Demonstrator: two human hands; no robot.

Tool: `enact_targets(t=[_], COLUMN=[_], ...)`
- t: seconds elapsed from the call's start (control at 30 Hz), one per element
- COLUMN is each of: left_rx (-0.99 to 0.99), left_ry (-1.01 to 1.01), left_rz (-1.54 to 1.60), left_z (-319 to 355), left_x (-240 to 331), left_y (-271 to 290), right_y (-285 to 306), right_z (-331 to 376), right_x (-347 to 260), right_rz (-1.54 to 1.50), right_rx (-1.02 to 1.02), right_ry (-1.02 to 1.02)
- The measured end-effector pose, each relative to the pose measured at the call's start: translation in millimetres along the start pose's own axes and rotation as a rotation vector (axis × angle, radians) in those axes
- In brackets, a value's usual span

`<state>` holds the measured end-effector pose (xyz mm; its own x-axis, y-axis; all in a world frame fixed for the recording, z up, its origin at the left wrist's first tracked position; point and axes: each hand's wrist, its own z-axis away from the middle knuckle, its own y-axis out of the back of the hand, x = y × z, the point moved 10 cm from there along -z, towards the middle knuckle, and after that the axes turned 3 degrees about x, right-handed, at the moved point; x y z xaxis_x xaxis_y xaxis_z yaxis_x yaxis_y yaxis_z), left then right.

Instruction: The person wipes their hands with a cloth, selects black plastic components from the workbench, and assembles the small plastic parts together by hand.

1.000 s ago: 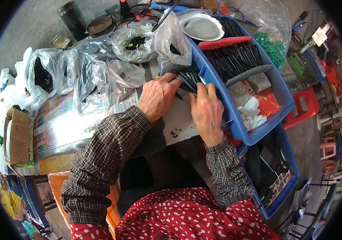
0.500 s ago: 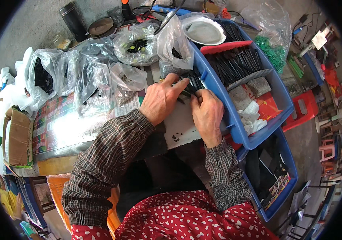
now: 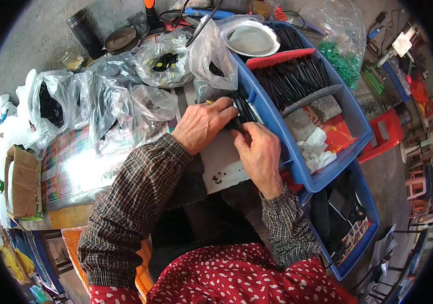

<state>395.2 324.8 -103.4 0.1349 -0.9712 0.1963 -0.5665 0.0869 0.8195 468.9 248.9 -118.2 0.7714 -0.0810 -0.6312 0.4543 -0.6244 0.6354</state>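
Observation:
My left hand (image 3: 202, 124) is closed, its fingers curled around something dark that they mostly hide. A small yellow tip shows beside its knuckles. My right hand (image 3: 259, 154) is pinched closed close by, thumb and forefinger against a small black piece (image 3: 235, 122) between the two hands; its kind I cannot make out. Just beyond the fingertips lies a bunch of slim black sticks (image 3: 246, 107), against the wall of a blue crate (image 3: 290, 147). Several tiny dark bits (image 3: 218, 178) lie on the pale board (image 3: 225, 161) below my hands.
Clear bags (image 3: 110, 109) of small parts line the table's back and left. An oval white dish (image 3: 250, 39) rests on the crate, which holds rows of black sticks (image 3: 295, 81). A cardboard box (image 3: 24, 180) stands far left; a second blue crate (image 3: 361, 240) is lower right.
My right hand has shifted slightly left and down, its thumb now nearer my left fingers. The dark pointed tip that showed between the hands is no longer visible. The whole view has shifted a little.

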Motion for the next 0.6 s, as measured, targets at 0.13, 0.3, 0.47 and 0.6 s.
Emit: enact_targets(t=[0.13,0.3,0.47,0.6], left_rx=[-0.124,-0.100,-0.092,-0.129], left_ry=[-0.004,0.011,-0.021,-0.048], left_rz=[0.019,0.107,0.005,-0.221], left_z=[2,-2,-23,-26], left_x=[7,3,-10,-10], left_y=[-4,3,-3,-13], right_y=[7,10,14,12], right_z=[-2,1,7,10], right_x=[0,-2,4,9], right_rz=[-0.003,0.011,-0.080,-0.122], right_rx=[0.041,0.081,0.145,0.162], right_ry=[0.070,0.093,0.076,0.065])
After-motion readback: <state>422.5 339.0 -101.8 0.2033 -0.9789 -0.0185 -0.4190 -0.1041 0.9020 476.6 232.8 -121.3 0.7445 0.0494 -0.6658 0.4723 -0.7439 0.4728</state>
